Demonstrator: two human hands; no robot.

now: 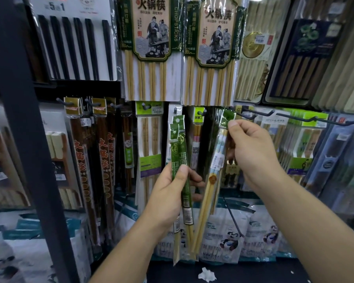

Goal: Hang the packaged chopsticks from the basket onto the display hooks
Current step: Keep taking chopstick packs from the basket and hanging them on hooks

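My left hand (170, 193) grips two narrow green-wrapped chopstick packs (179, 152), held upright in front of the display. My right hand (251, 152) pinches the green header of another chopstick pack (217, 160), which slants down to the left with pale sticks showing. That header sits just left of a black display hook (251, 115) sticking out of the wall; I cannot tell whether the hole is on the hook. The basket is out of view.
Hanging chopstick packs fill the wall: large bamboo sets (151, 48) above, dark red ones (84, 160) at left. A dark metal post (29, 139) slants across the left. Another long hook (315, 119) juts out at right. Panda-printed bags (229, 237) lie below.
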